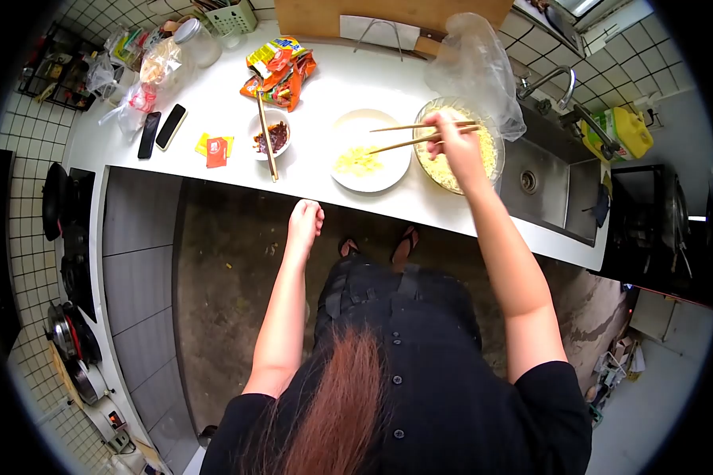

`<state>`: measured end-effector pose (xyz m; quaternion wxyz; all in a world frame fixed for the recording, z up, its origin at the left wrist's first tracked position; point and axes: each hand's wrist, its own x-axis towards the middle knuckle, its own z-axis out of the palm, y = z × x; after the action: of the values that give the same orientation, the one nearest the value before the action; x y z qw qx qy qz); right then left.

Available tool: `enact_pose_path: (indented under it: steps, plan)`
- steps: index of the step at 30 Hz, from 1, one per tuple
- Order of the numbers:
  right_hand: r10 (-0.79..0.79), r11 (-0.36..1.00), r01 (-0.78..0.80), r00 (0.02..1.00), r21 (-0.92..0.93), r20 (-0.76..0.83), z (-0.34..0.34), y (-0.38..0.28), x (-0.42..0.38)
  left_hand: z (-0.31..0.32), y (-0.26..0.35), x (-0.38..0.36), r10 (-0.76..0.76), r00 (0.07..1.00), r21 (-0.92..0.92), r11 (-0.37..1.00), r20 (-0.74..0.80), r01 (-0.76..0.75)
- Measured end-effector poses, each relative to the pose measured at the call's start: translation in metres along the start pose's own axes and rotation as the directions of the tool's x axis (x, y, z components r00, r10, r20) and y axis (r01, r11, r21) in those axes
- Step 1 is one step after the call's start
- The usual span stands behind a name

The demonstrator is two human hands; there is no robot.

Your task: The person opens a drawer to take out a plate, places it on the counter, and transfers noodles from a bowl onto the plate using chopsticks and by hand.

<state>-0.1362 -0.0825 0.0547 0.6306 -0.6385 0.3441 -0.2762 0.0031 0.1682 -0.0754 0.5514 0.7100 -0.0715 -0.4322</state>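
My right hand (455, 149) grips a pair of chopsticks (396, 145) above the glass bowl (500, 165). Their tips are spread apart over a white plate (352, 125), where a small heap of yellow noodles (358, 161) lies. More pale yellow noodles (440, 166) fill the glass bowl, partly hidden by my hand. My left hand (304, 222) hangs just off the counter's front edge, fingers curled in, with nothing visible in it. Nearest to it, a small white bowl (254, 125) holds dark red sauce or chili (280, 134), and other chopsticks (273, 165) rest across it.
Orange and yellow snack packets (280, 73) lie behind the small bowl. Red and yellow sachets (217, 150) and two phones (170, 127) are on the left. A clear plastic bag (475, 63) stands behind the glass bowl. At right is a metal sink (543, 162) with a faucet (561, 75).
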Motion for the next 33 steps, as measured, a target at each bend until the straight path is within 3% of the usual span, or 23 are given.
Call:
enact_pose_path:
  steps: [4,9,13,15,21,26,30,33]
  plan:
    - [-0.208,0.978,0.196,0.956,-0.074,-0.205,-0.070,-0.030,-0.007,0.011,0.007,0.001,-0.006,1.000,-0.010,1.000,0.000,0.006]
    - [-0.257,0.952,0.162,0.884,-0.259,-0.391,-0.122,-0.017,0.008,0.033,0.015,0.000,0.001,1.000,0.004,1.000,0.001,-0.001]
    - [-0.232,0.929,0.142,0.943,-0.343,-0.238,-0.117,0.031,0.038,0.057,0.028,-0.003,0.009,1.000,0.041,0.999,0.003,-0.009]
    - [-0.218,0.947,0.169,0.963,-0.273,-0.160,-0.095,0.046,0.042,0.068,0.031,-0.003,0.026,1.000,0.054,0.998,-0.009,-0.026]
    - [-0.135,0.944,0.170,0.981,-0.283,0.137,-0.099,0.051,0.004,0.099,0.037,-0.003,0.037,0.999,0.064,0.997,-0.029,-0.036]
    - [-0.048,0.932,0.073,0.996,-0.355,0.078,-0.145,0.066,-0.013,0.119,0.034,-0.003,0.024,0.998,0.072,0.997,-0.058,-0.020]
    - [-0.152,0.964,0.133,0.986,-0.231,-0.063,-0.169,0.055,-0.013,0.131,0.037,-0.010,0.028,0.996,0.053,0.998,-0.089,-0.024]
    - [-0.118,0.993,0.114,0.984,-0.032,-0.134,-0.159,0.030,-0.006,0.136,0.037,-0.017,0.041,0.990,0.033,0.999,-0.136,-0.036]
